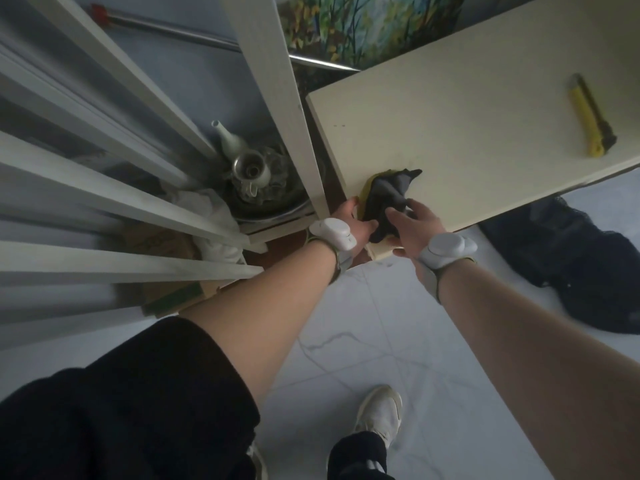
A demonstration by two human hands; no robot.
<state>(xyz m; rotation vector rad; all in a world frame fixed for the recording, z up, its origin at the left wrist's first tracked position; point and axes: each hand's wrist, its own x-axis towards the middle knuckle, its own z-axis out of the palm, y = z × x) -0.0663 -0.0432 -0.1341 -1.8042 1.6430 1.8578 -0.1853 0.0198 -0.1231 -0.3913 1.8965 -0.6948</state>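
Held a dark grey cloth (389, 197) in the left grip (349, 220), thumb and curled fingers clamped on its near left end. Pressed down on the same cloth with the right grip (417, 230), fingers nearly straight and slightly apart, thumb tucked below the bench (467, 109) edge. Kneaded nothing else; bunched the cloth right at the bench's near left corner, a yellow-green layer showing beneath along its left side. Wore a white band (332, 233) on each wrist. Left a yellow utility knife (590, 116) untouched toward the bench's right end, well apart from the cloth. Stood just beside a white slatted shelf (114, 202) off the bench's left edge.
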